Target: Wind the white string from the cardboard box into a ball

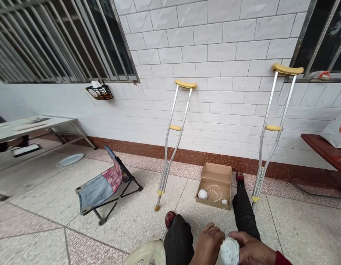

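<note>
A ball of white string [230, 251] sits at the bottom of the view between my left hand [209, 243] and my right hand [250, 248]. The fingers of both hands press on it, and my right hand curves over its top. Beyond my knees stands an open cardboard box [214, 198]. A smaller white string ball [202, 194] lies in the box, with a loose strand of string [213, 188] running to a small white tuft [224, 202].
Two aluminium crutches [176, 143] [273, 129] lean on the tiled wall either side of the box. My dark-trousered legs [244, 211] reach forward. A low folding stool [104, 187] stands left, a metal table [29, 129] far left, and a wooden table edge [322, 149] right.
</note>
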`<state>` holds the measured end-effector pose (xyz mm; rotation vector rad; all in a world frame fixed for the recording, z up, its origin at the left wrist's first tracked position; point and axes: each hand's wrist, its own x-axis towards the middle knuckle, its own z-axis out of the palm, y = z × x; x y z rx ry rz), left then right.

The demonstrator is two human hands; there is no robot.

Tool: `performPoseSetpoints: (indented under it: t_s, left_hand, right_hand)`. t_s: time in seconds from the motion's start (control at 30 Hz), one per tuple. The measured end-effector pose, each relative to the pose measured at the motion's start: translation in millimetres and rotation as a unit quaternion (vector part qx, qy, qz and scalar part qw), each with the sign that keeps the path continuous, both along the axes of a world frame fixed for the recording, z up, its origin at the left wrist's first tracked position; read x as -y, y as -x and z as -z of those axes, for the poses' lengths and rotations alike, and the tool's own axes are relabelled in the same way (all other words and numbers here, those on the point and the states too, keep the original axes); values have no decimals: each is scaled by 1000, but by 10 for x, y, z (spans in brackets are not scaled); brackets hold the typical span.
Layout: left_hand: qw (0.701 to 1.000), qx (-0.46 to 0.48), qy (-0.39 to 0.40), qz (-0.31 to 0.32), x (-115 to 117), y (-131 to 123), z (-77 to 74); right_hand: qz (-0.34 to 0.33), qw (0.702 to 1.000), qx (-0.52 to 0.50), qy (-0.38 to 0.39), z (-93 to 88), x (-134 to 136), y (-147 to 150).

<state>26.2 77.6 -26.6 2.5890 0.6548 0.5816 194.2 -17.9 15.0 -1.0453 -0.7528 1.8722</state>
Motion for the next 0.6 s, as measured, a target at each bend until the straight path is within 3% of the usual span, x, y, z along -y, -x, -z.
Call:
performPoseSetpoints:
  t_s: [0.07, 0.13, 0.33, 0.4, 0.5, 0.6]
  left_hand:
    - [998, 14, 58, -22, 75, -43, 9]
    - [994, 23, 99, -38, 150, -81, 51]
    - [989, 17, 127, -74, 239, -95, 168]
    - [989, -4, 135, -64, 230, -74, 155]
    - [986, -17, 152, -66, 221, -58, 144]
    - [987, -14, 147, -58, 247, -92, 160]
  right_hand:
    - [53, 997, 26, -38, -151, -78, -9]
    - [113, 986, 93, -75, -176, -213, -42]
    - [263, 919, 262, -133, 100, -512, -165]
    - [282, 929, 214, -110, 88, -485, -175]
    - [278, 955, 87, -62, -69, -424, -177]
    - [275, 953, 97, -86, -156, -460, -212]
